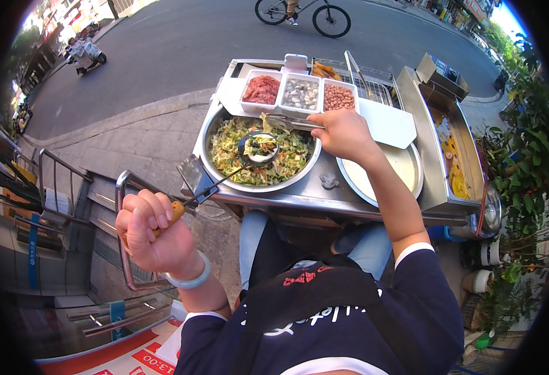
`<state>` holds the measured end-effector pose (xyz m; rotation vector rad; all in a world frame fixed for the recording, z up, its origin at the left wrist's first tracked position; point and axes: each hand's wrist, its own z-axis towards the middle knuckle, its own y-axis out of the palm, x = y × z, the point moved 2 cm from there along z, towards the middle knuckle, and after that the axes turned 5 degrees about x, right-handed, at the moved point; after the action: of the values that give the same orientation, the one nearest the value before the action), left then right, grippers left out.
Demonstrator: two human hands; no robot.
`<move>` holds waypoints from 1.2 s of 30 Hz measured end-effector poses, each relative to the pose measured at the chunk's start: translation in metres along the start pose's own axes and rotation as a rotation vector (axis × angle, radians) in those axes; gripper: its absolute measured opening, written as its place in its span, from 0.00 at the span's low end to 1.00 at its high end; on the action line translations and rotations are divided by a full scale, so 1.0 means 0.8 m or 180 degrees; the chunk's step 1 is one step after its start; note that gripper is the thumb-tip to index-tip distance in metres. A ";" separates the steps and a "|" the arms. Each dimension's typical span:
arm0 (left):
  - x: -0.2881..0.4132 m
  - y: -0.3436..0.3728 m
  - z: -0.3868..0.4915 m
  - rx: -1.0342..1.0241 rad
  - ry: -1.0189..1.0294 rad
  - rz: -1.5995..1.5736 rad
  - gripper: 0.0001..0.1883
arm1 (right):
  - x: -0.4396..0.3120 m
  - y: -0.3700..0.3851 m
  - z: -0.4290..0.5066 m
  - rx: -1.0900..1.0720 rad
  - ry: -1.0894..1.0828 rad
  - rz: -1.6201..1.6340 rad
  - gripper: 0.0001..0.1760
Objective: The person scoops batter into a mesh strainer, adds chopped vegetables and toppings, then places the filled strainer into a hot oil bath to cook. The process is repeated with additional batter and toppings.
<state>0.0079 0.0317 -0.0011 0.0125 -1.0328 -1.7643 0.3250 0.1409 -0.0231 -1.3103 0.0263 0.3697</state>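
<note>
My left hand [159, 234] grips the wooden handle [177, 212] of a dark round metal ladle. Its cup [258, 148] sits over shredded vegetables [227, 159] and holds white batter with some shreds on top. Those vegetables, mostly cabbage, fill a wide steel bowl [317, 152]. In my right hand [347, 135] are metal tongs [298, 122], their tips beside some pale cabbage [267, 123] at the bowl's far side. Below my right forearm, a second steel bowl [421, 173] contains pale batter [356, 176], partly covered by a white board [387, 123].
White tubs of raw meat [261, 90], shucked oysters [301, 93] and peanuts [340, 97] stand behind the bowls. A wire rack [377, 91] holds fried food [326, 71] and long tongs. At right is a steel fryer [475, 180] with yellow oil. A cyclist's bicycle [330, 21] is on the road.
</note>
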 end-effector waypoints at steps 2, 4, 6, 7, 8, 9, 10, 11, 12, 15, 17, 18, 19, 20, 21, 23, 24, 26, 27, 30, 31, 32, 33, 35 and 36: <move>0.001 0.002 0.000 -0.0008 0.0015 -0.0063 0.20 | -0.009 0.016 0.006 -0.0178 -0.0107 -0.0050 0.16; 0.002 0.004 0.000 -0.0037 0.0004 -0.0110 0.20 | -0.018 0.035 0.009 -0.0456 -0.0048 -0.0100 0.16; 0.004 0.004 0.000 -0.0051 0.0011 -0.0128 0.20 | -0.021 0.046 0.011 -0.0580 0.0010 -0.0129 0.16; 0.005 0.004 0.001 -0.0054 0.0015 -0.0131 0.20 | -0.020 0.047 0.011 -0.0600 0.0014 -0.0140 0.17; 0.005 0.003 0.001 -0.0054 0.0019 -0.0134 0.20 | -0.018 0.048 0.011 -0.0650 0.0044 -0.0164 0.17; 0.006 0.003 0.001 -0.0046 0.0025 -0.0124 0.20 | -0.016 0.045 0.010 -0.0532 0.0033 -0.0094 0.17; 0.007 0.002 0.002 -0.0040 0.0024 -0.0116 0.20 | -0.012 0.042 0.008 -0.0442 0.0058 -0.0034 0.17; 0.006 0.001 0.003 -0.0006 0.0029 -0.0112 0.20 | -0.009 0.039 0.007 -0.0349 0.0091 0.0026 0.18; 0.006 0.002 0.003 -0.0039 0.0016 -0.0100 0.20 | -0.008 0.038 0.007 -0.0284 0.0064 0.0057 0.18; 0.004 0.003 0.005 -0.0059 0.0009 -0.0086 0.20 | -0.016 0.045 0.005 -0.0101 -0.0101 -0.0030 0.17; 0.002 0.004 0.006 -0.0069 0.0018 -0.0065 0.20 | -0.024 0.056 0.003 -0.0306 -0.0205 -0.0183 0.13; 0.001 0.004 0.006 -0.0094 -0.0018 -0.0084 0.20 | -0.024 0.055 0.000 -0.0089 -0.0248 -0.0066 0.13; 0.000 0.004 0.007 -0.0115 -0.0042 -0.0104 0.20 | -0.021 0.056 -0.003 -0.0104 -0.0112 -0.0084 0.13; -0.001 0.004 0.007 -0.0120 -0.0055 -0.0121 0.20 | -0.014 0.050 -0.005 0.0161 -0.0138 0.0004 0.13; -0.002 0.003 0.007 -0.0084 -0.0048 -0.0117 0.20 | -0.002 0.044 -0.010 0.0280 -0.0053 0.0031 0.13; -0.002 0.001 0.007 -0.0033 -0.0066 -0.0080 0.20 | 0.017 0.043 -0.024 0.0328 0.0179 -0.0006 0.14; -0.002 0.000 0.008 -0.0055 -0.0061 -0.0084 0.20 | 0.028 0.045 -0.030 0.0274 0.0318 -0.0094 0.15; -0.002 -0.001 0.011 -0.0105 -0.0044 -0.0120 0.20 | 0.041 0.062 -0.042 0.0085 0.0506 -0.0150 0.17; -0.002 -0.002 0.012 -0.0115 -0.0035 -0.0119 0.19 | 0.043 0.078 -0.047 -0.0333 0.0578 -0.0378 0.17; -0.002 -0.003 0.017 -0.0132 0.0016 -0.0103 0.19 | 0.053 0.099 -0.057 -0.0878 0.0608 -0.0554 0.18; -0.001 -0.003 0.017 -0.0123 0.0046 -0.0099 0.20 | 0.059 0.096 -0.053 -0.0668 0.0605 -0.0500 0.18; -0.001 -0.003 0.016 -0.0118 0.0048 -0.0076 0.20 | 0.062 0.091 -0.054 -0.0516 0.0657 -0.0457 0.19; -0.001 -0.003 0.015 -0.0092 0.0030 -0.0068 0.20 | 0.067 0.084 -0.040 -0.0295 0.0629 -0.0343 0.19; -0.003 -0.002 0.016 -0.0064 0.0019 -0.0088 0.20 | 0.075 0.067 -0.005 0.0011 0.0555 -0.0248 0.16; -0.004 -0.001 0.016 -0.0090 0.0017 -0.0097 0.20 | 0.080 0.061 0.018 -0.0035 0.0646 -0.0280 0.16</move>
<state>0.0025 0.0423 0.0053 0.0151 -1.0085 -1.8054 0.3688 0.1808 -0.0795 -1.3508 0.1369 0.1613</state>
